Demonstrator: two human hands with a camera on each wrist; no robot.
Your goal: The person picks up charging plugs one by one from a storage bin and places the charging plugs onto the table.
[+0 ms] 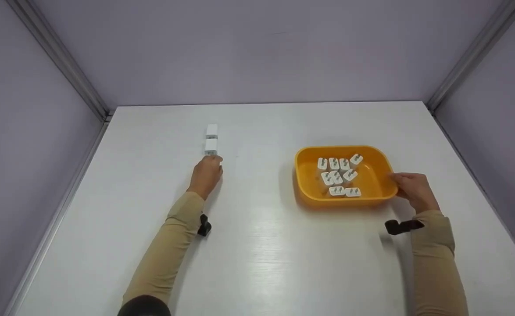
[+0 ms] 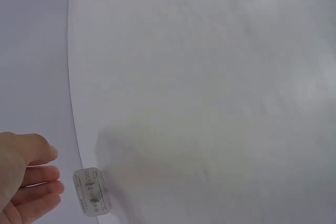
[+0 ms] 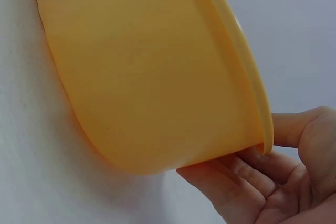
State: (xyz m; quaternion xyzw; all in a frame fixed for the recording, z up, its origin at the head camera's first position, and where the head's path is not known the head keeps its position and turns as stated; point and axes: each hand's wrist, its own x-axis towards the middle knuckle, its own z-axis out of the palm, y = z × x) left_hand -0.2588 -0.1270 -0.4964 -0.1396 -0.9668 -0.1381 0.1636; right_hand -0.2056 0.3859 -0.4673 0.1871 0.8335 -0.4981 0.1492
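Note:
Near the left of the table, two white plug adapters stand in a line, one behind the other. My left hand is just in front of the nearer one. In the left wrist view, an adapter with two metal pins and fine print stands just beyond the fingertips, with a small gap. Nothing shows between that hand's thumb and fingers. My right hand grips the right rim of a yellow plastic basin, thumb at the rim and fingers under it. Several white adapters lie inside, pins up.
The white table ends at a pale back wall. Side walls with metal corner posts stand left and right. A black wrist camera is strapped to the left sleeve, another to the right.

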